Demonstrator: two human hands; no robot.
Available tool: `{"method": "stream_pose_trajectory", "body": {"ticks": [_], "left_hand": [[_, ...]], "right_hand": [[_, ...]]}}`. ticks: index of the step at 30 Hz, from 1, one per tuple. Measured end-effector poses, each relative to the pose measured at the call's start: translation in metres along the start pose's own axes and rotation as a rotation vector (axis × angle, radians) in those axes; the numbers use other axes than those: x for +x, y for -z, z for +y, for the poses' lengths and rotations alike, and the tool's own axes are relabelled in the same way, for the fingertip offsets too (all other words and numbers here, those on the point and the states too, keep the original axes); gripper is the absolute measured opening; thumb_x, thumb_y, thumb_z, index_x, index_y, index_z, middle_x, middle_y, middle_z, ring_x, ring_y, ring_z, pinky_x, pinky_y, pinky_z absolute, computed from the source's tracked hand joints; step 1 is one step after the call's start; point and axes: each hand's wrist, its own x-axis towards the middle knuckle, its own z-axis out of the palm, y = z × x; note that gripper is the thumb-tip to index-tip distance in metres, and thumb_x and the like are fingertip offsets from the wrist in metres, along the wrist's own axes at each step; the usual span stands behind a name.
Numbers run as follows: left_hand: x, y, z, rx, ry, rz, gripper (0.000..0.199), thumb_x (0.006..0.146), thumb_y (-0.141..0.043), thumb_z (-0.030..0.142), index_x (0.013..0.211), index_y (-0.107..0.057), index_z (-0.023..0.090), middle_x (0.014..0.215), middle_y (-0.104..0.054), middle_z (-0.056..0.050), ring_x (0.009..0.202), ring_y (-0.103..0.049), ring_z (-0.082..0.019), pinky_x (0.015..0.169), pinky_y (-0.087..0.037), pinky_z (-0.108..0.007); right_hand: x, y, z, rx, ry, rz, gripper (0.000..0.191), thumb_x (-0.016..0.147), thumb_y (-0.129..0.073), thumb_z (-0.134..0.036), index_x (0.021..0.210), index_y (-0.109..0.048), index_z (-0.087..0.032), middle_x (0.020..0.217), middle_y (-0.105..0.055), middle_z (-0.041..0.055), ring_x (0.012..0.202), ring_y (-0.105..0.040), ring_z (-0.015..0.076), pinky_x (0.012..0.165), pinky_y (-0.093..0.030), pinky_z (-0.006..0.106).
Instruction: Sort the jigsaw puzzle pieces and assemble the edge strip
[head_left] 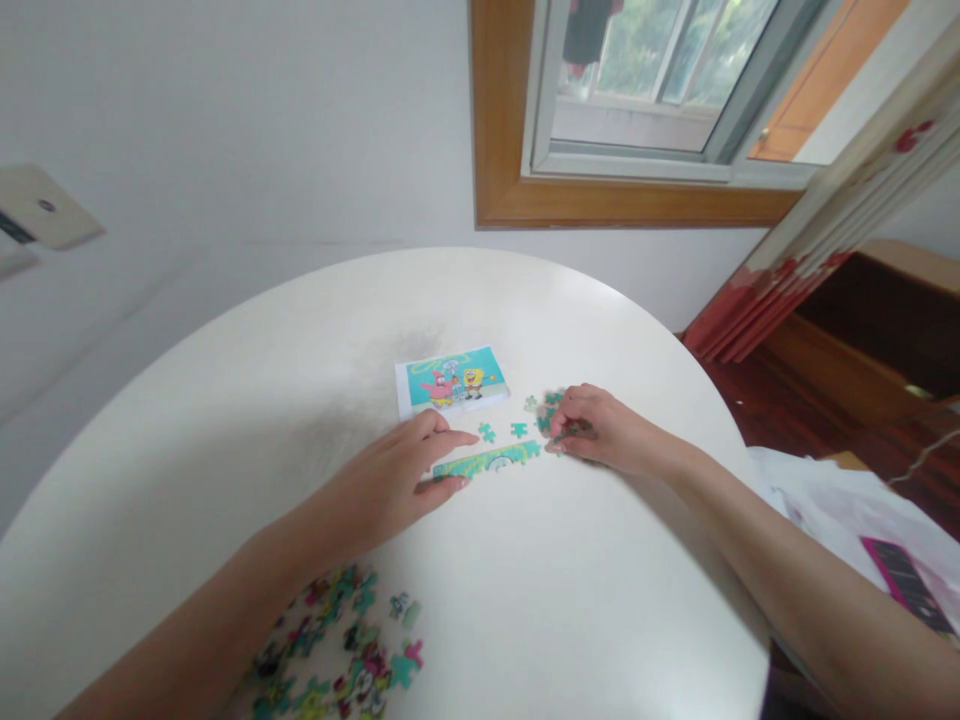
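A joined strip of jigsaw pieces (489,462), turquoise with yellow lines, lies on the white table. My left hand (409,465) rests at the strip's left end, thumb and index finger apart on either side of it. At the strip's right end, my right hand (589,425) has its thumb and fingers pinched on a small jigsaw piece, which they partly hide. Loose turquoise pieces (519,430) lie just above the strip, and a few more (553,398) sit beside the right fingers. Behind them is a picture card (454,382) with cartoon figures.
A pile of mixed jigsaw pieces (360,640) lies near the front, partly under my left forearm. The round white table (570,580) stands against a wall beneath a window (637,90). To the right are a red-and-white curtain (787,280) and a white plastic bag (840,510).
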Motion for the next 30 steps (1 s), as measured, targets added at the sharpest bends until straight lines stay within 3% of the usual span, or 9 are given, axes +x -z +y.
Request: {"method": "stream_pose_trajectory", "body": {"ticks": [6,9,13,19,30], "left_hand": [[0.0,-0.001,-0.001,0.022,0.007,-0.025,0.038,0.095,-0.053,0.032,0.132,-0.054,0.025,0.115,-0.052,-0.005,0.103,-0.057,-0.019,0.094,-0.044,-0.03],[0.0,-0.001,-0.001,0.017,0.006,-0.026,0.038,0.095,-0.053,0.032,0.131,-0.054,0.025,0.115,-0.052,-0.005,0.104,-0.057,-0.019,0.095,-0.043,-0.03],[0.0,-0.001,-0.001,0.012,0.004,-0.013,0.037,0.094,-0.052,0.032,0.13,-0.055,0.024,0.115,-0.052,-0.006,0.103,-0.057,-0.02,0.093,-0.044,-0.03],[0.0,-0.002,-0.002,0.017,0.002,-0.018,0.038,0.094,-0.053,0.031,0.131,-0.055,0.023,0.114,-0.052,-0.005,0.102,-0.057,-0.02,0.093,-0.044,-0.03],[0.0,-0.001,-0.001,0.022,0.013,-0.024,0.038,0.094,-0.054,0.031,0.131,-0.054,0.024,0.114,-0.051,-0.005,0.104,-0.056,-0.019,0.095,-0.043,-0.03]], "right_hand": [[-0.01,0.004,-0.009,-0.19,-0.134,-0.005,0.025,0.081,-0.072,-0.041,0.097,-0.069,-0.022,0.097,-0.063,0.007,0.093,-0.054,0.0238,0.084,-0.039,0.036],[-0.018,-0.001,-0.012,-0.227,-0.19,0.019,0.024,0.083,-0.069,-0.041,0.098,-0.067,-0.022,0.099,-0.061,0.0084,0.096,-0.052,0.0253,0.087,-0.039,0.039],[-0.022,-0.012,-0.012,-0.172,-0.163,0.069,0.019,0.089,-0.061,-0.035,0.1,-0.064,-0.021,0.1,-0.06,0.0096,0.094,-0.051,0.0244,0.087,-0.039,0.039],[-0.016,-0.017,-0.009,-0.063,-0.112,0.144,0.012,0.084,-0.066,-0.028,0.095,-0.064,-0.022,0.095,-0.061,0.0069,0.091,-0.052,0.0229,0.083,-0.038,0.037],[-0.011,-0.018,-0.006,-0.086,-0.068,0.122,0.02,0.085,-0.068,-0.033,0.103,-0.07,-0.025,0.097,-0.062,0.0062,0.092,-0.054,0.0218,0.082,-0.037,0.036]]}}
